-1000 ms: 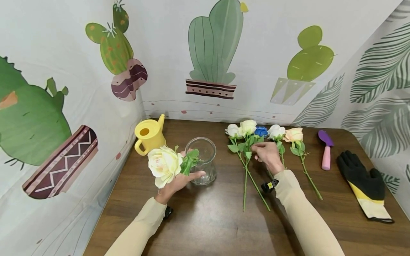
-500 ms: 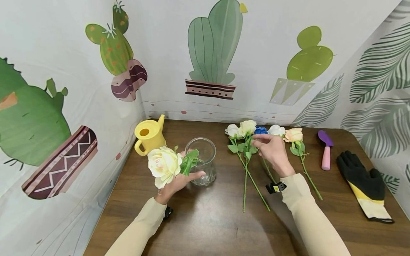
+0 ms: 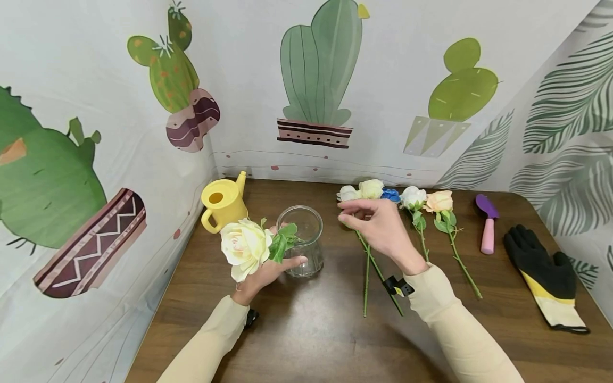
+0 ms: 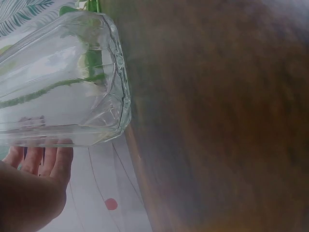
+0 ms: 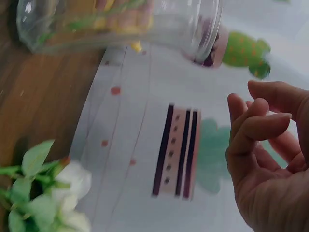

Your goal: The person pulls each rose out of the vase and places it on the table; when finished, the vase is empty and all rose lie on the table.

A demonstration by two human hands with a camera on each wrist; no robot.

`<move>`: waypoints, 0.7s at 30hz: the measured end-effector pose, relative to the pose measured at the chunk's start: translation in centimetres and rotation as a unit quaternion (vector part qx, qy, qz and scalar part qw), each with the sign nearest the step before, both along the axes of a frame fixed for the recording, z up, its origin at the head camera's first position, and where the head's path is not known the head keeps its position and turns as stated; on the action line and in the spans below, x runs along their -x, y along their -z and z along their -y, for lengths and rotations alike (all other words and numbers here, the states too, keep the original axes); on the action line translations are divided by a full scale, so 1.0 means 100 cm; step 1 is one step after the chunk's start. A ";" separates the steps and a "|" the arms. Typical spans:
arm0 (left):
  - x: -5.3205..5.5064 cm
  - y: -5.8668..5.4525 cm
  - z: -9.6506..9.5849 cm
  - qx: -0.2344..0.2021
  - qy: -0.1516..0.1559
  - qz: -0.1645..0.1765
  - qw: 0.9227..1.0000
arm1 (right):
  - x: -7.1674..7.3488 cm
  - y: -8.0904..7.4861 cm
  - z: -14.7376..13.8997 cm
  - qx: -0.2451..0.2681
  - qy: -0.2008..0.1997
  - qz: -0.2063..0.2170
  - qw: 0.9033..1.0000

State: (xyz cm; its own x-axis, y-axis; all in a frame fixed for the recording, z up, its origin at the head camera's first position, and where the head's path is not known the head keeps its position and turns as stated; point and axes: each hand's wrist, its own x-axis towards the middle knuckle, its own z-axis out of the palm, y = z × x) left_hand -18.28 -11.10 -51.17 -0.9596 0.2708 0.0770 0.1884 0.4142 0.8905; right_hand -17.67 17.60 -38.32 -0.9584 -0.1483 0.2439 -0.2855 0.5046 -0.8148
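Note:
My left hand [image 3: 262, 275] holds the clear glass vase [image 3: 312, 258], thumb along its near side. In the left wrist view, its fingers rest against the wall of the vase [image 4: 72, 111]. A cream rose [image 3: 245, 246] stands in the vase, its bloom leaning left over that hand; part of the green stem shows through the glass. My right hand [image 3: 383, 226] hovers above two crossed stems with its fingers loosely bent. In the right wrist view the hand [image 5: 263, 159] has nothing between thumb and fingers. Under it lie a white rose [image 3: 348, 193] and a pale yellow rose [image 3: 371, 189].
A blue rose [image 3: 391, 196], another white rose [image 3: 413, 197] and a peach rose [image 3: 439, 201] lie along the back of the wooden table [image 3: 325, 340]. A yellow watering can [image 3: 225, 205] stands back left. Far right are a purple-and-pink trowel [image 3: 487, 229] and a black work glove [image 3: 546, 271].
My right hand has risen off the rose leaves and moved left toward the vase, uncovering the white rose beside the peach one. The left hand and vase stay put.

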 end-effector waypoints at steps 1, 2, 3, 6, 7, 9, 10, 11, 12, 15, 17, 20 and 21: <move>0.000 0.000 0.000 -0.001 0.001 -0.001 1.000 | -0.001 -0.001 0.005 -0.002 -0.014 -0.005 1.000; 0.000 0.000 0.000 -0.001 0.001 -0.004 1.000 | -0.001 -0.003 0.010 -0.004 -0.030 -0.010 1.000; 0.000 0.000 0.000 0.002 0.003 -0.009 1.000 | -0.001 -0.004 0.016 -0.007 -0.046 -0.017 0.999; 0.001 0.001 0.000 0.008 0.008 -0.028 1.000 | 0.001 -0.005 0.030 -0.014 -0.098 -0.036 0.994; 0.001 0.001 0.000 0.014 0.011 -0.034 0.999 | 0.002 -0.006 0.035 -0.019 -0.113 -0.043 0.993; 0.002 0.000 0.001 0.023 0.016 -0.043 0.999 | 0.004 -0.006 0.044 -0.028 -0.141 -0.052 0.988; 0.003 0.000 0.001 0.026 0.023 -0.046 0.998 | 0.005 -0.006 0.049 -0.031 -0.154 -0.053 0.986; 0.003 -0.001 0.001 0.026 0.032 -0.048 0.998 | 0.006 -0.006 0.052 -0.037 -0.165 -0.054 0.984; 0.004 -0.001 0.001 0.025 0.045 -0.052 0.997 | 0.007 -0.006 0.056 -0.042 -0.177 -0.056 0.982; 0.008 -0.003 0.000 0.001 0.079 -0.062 0.995 | 0.009 -0.007 0.065 -0.062 -0.207 -0.064 0.974; 0.006 -0.015 -0.001 -0.020 0.102 -0.057 0.993 | 0.011 -0.006 0.069 -0.075 -0.227 -0.073 0.968; -0.001 -0.031 -0.003 -0.031 0.109 -0.051 0.992 | 0.013 -0.006 0.073 -0.090 -0.257 -0.089 0.958; -0.004 -0.037 -0.004 -0.034 0.107 -0.051 0.992 | 0.014 -0.006 0.074 -0.093 -0.267 -0.092 0.955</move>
